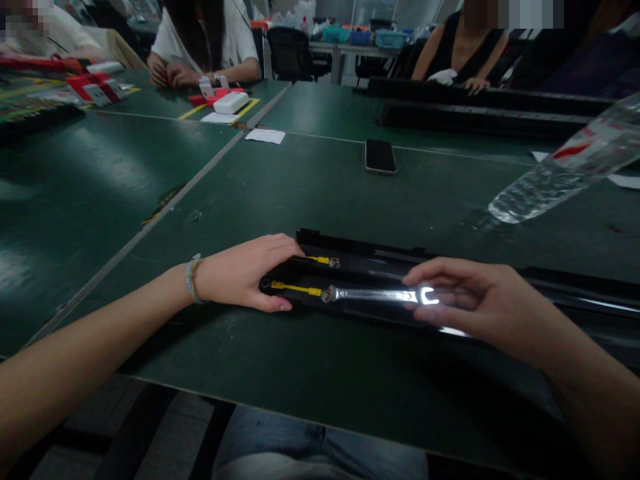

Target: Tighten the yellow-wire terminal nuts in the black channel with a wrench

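A long black strip (370, 267), glossy in places, lies across the table before me. My left hand (255, 273) is wrapped round its left end, thumb on the near side and fingers over the far side. Two yellow-sleeved leads (297, 289) run from under that hand to metal fastenings on the strip. A silver combination wrench (375, 295) has its ring end on the nearer fastening. My right hand (470, 297) curls loosely around the wrench's open-jaw end, index finger above and thumb below it.
Beyond the strip lie a phone (380, 157) and a slip of paper (265, 136). A clear plastic bottle (565, 167) appears tilted at the right. Other people sit across the green table (320, 180), with red and white parts (230, 101) and black strips (480, 117).
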Demonstrator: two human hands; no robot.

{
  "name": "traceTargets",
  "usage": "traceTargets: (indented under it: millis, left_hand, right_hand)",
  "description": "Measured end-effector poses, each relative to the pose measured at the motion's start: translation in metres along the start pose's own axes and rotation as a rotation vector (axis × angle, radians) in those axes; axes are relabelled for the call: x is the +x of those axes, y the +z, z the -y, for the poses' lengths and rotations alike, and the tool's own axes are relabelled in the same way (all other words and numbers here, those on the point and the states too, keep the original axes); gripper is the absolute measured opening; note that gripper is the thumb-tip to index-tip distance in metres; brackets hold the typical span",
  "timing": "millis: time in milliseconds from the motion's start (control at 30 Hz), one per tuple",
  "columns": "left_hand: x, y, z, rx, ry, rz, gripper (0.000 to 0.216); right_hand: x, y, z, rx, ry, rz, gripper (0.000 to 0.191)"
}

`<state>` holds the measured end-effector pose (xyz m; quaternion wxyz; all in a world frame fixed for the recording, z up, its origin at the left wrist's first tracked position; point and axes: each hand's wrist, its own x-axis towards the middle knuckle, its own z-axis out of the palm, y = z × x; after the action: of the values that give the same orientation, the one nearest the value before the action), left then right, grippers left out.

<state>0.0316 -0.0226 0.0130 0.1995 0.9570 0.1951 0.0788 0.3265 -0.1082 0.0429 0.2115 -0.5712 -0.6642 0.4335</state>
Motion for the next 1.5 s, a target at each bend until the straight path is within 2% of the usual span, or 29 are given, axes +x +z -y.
traceTargets:
  millis: [300, 633, 867, 1000, 1333, 1500]
  left_hand:
    - [-0.0009, 0.0008, 0.0015, 0.005, 0.002, 0.002, 0.056]
    - [-0.0003, 0.0009, 0.0020, 0.010, 0.006, 0.008, 0.056]
    - [-0.0001, 0.0006, 0.0016, 0.004, 0.007, 0.002, 0.056]
    - [0.0000, 0.0003, 0.0012, -0.003, 0.006, 0.003, 0.055]
    - [-0.0004, 0.0003, 0.0008, -0.004, -0.002, 0.006, 0.056]
    - [-0.0003, 0.0006, 0.0006, -0.005, 0.003, 0.000, 0.055]
  right_hand:
    - [0.0018, -0.0014, 0.0009, 0.163, 0.045, 0.033, 0.030]
    - [-0.0018, -0.0003, 0.0023, 0.113, 0.028, 0.060, 0.027]
    - [-0.0026, 0.0018, 0.0041, 0.047, -0.071, 0.061, 0.024]
    - [-0.0019, 0.0020, 0.0034, 0.039, -0.091, 0.037, 0.024]
    - [0.0005, 0.0044, 0.0051, 0.151, 0.008, -0.093, 0.035]
    - [0.0014, 0.0042, 0.0072, 0.179, 0.023, -0.123, 0.030]
